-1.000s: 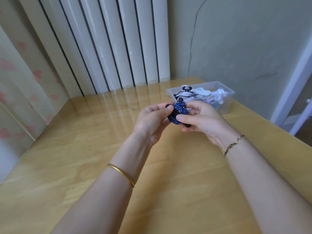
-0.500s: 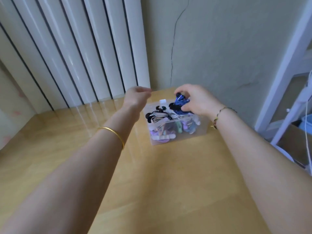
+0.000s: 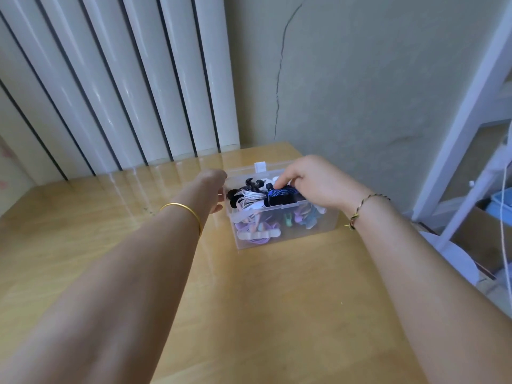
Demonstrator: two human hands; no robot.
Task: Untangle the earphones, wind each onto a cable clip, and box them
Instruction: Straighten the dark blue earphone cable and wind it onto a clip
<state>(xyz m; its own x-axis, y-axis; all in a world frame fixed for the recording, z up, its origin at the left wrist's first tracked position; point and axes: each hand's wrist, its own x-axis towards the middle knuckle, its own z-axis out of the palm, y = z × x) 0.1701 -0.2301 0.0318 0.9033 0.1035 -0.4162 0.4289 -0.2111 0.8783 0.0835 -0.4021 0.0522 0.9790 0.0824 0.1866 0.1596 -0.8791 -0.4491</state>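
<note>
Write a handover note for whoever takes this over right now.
Left hand: against the left wall of the clear plastic box; grip not visible.
Right hand: over the box, fingers curled on the blue earphone bundle.
Done: blue set wound and lying on top of the other wound earphones in the box.
Left: release the bundle and pull both hands clear.

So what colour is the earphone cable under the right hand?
The cable is blue, on a black clip; head view.

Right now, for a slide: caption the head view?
Right hand holds blue earphones wound on a black clip inside a clear plastic box; left hand beside its wall.
</note>
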